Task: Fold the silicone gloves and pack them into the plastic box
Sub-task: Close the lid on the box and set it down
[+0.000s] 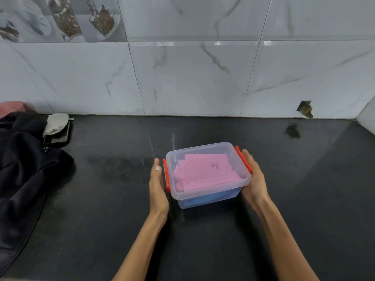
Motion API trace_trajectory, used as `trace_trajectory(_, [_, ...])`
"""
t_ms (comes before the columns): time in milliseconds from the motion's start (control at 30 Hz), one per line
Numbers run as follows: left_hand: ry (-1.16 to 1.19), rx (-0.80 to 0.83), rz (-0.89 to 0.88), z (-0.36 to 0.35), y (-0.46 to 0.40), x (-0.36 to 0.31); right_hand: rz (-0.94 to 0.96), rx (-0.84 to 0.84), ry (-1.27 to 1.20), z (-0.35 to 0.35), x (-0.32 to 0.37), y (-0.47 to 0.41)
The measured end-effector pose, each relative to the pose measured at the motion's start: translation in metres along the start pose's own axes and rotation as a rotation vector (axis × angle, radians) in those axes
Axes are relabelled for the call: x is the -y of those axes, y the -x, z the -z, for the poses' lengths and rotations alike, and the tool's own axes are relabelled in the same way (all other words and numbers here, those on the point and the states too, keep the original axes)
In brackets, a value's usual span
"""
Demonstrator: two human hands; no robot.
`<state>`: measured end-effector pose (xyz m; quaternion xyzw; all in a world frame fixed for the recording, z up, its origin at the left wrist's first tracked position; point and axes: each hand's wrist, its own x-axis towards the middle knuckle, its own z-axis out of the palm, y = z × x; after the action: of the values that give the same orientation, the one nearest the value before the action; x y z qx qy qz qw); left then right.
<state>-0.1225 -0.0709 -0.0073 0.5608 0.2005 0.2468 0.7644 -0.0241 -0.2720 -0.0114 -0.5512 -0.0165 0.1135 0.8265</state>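
Flanking lidded plastic box (209,175) | left hand (157,185), right hand (253,179) flat, released | gloves (205,171) blurred

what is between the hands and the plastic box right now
Nothing visible. The left hand lies flat by the left red latch, the right hand against the right latch of the lidded plastic box; fingers straight.

You get even, fairly dim indoor light. Glare streaks run along the glossy wall tiles (203,78) at the upper middle of the frame, and the dark countertop (304,179) carries a pale sheen at right. Soft shadow sits under the plastic box (209,191). The wide lens bends the tile lines toward the edges, and the whole frame is slightly soft.
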Motion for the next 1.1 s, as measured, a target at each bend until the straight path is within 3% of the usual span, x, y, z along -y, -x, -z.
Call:
trace_trajectory(67, [-0.007, 0.081, 0.039, -0.007, 0.007, 0.010, 0.044, 0.021, 0.078, 0.003, -0.007, -0.001])
trace_trajectory(167, [-0.055, 0.068, 0.133, -0.009, 0.014, 0.021, 0.065, 0.029, 0.076, 0.005, -0.017, 0.002])
trace_trajectory(367, [-0.072, 0.104, 0.142, 0.000, 0.004, 0.022, 0.005, -0.010, 0.040, 0.002, -0.025, 0.007])
trace_trajectory(533, [-0.036, 0.119, 0.152, 0.011, -0.012, 0.020, -0.063, 0.080, 0.137, 0.001, -0.030, 0.015])
trace_trajectory(1100, [0.078, 0.076, 0.166, 0.002, -0.017, 0.031, -0.032, 0.121, 0.181, 0.007, -0.031, 0.013])
